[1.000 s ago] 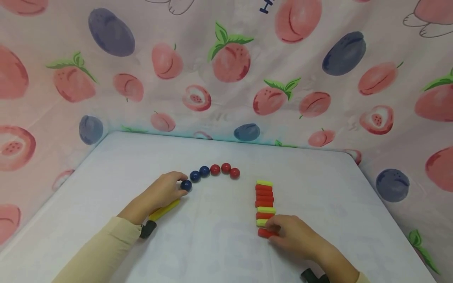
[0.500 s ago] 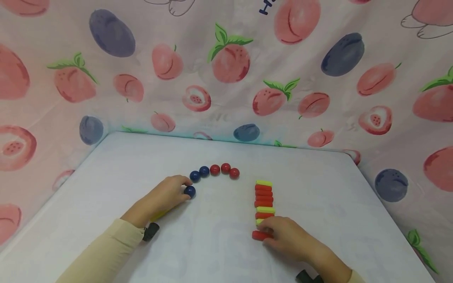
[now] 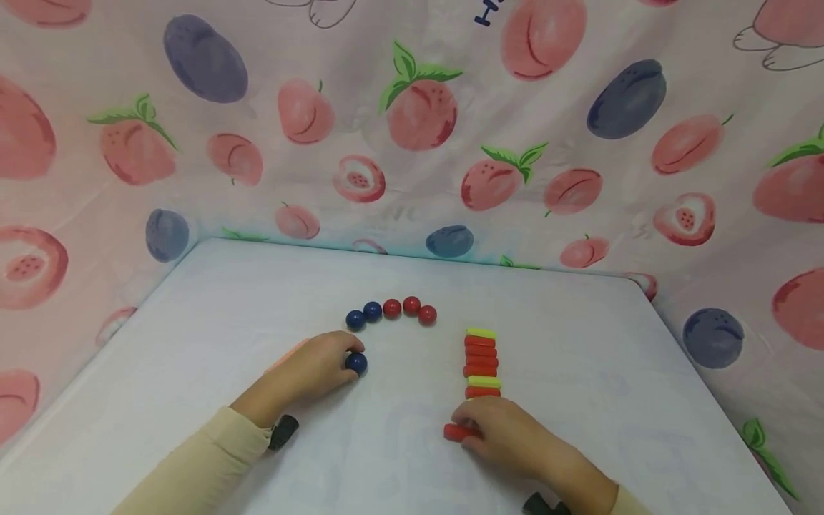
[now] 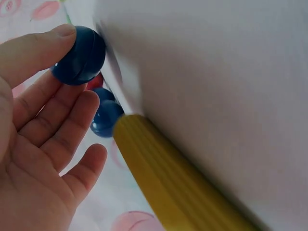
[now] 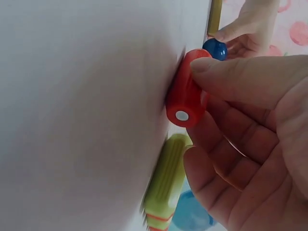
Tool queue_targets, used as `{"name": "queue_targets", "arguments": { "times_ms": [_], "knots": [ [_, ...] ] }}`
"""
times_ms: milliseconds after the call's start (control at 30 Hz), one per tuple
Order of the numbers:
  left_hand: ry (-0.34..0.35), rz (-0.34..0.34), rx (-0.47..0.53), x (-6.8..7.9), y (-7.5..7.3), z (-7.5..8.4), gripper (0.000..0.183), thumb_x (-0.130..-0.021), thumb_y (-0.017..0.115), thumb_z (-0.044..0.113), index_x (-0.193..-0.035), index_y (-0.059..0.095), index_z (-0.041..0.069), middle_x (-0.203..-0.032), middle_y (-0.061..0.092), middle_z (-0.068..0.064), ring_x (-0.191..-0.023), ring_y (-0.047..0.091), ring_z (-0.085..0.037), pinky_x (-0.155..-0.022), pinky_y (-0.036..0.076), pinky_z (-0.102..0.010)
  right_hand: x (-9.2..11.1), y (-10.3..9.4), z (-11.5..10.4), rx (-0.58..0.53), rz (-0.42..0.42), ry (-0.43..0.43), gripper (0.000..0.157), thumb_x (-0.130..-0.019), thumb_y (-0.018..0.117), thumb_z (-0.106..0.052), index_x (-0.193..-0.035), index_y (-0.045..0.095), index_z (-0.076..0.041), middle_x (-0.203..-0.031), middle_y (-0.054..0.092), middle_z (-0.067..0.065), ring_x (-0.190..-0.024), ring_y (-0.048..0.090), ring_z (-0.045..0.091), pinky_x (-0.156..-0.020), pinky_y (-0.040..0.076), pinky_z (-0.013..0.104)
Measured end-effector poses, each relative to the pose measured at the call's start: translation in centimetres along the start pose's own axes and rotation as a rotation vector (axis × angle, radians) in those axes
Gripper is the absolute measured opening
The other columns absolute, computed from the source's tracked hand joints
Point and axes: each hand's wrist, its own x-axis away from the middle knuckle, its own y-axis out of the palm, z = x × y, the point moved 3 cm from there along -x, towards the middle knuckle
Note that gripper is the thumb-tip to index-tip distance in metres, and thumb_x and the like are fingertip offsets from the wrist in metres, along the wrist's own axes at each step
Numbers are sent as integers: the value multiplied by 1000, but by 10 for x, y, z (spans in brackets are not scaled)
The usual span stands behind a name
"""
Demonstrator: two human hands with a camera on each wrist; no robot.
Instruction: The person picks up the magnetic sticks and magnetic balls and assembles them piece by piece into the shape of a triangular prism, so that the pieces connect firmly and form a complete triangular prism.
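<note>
My left hand pinches a glossy blue ball between thumb and fingers, just in front of a curved row of balls. In the left wrist view, a yellow ribbed stick lies on the table beside that hand. My right hand pinches a short red cylinder, whose end bears a white dot in the right wrist view. The cylinder is at the near end of a column of red cylinders and yellow cylinders. A yellow-green ribbed cylinder is close to my right fingers.
Two blue balls and three red balls form an arc on the white table. A thin orange strip shows behind my left hand, mostly hidden. A fruit-patterned cloth hangs behind the table.
The blue ball in my left hand has come away from the row, nearer and to the right. My right hand has drawn the red cylinder leftward, out of line with the column.
</note>
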Motion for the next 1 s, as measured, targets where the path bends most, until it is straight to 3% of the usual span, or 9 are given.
{"name": "queue_targets", "arguments": {
  "times_ms": [267,567,733,1000],
  "knots": [
    [31,21,26,8,2,15,33,-86,77,9,-117,68,3,-113,67,-6,-109,61,-23,-99,48,-41,-9,1,-8,43,42,-40,28,-85,81,-23,-111,72,-15,-92,64,-12,-85,58,7,-79,57,32],
    [47,33,106,10,6,20,34,-87,79,14,-117,67,6,-111,67,-2,-110,61,-20,-99,49,-39,-23,-13,-15,63,152,-64,28,-87,79,-21,-113,72,-13,-94,66,-9,-87,59,8,-81,56,33],
    [48,19,174,12,5,24,33,-87,79,15,-118,67,8,-110,66,0,-105,61,-17,-95,51,-38,-31,-16,-20,77,200,-90,26,-88,79,-19,-112,72,-13,-100,69,-5,-94,62,12,-85,56,35],
    [67,-25,247,15,2,35,35,-88,77,13,-121,66,8,-108,66,1,-98,61,-17,-85,54,-35,-41,-18,-24,29,217,-73,28,-86,81,-19,-112,72,-14,-98,66,-6,-92,61,12,-82,56,31]
  ]
}}
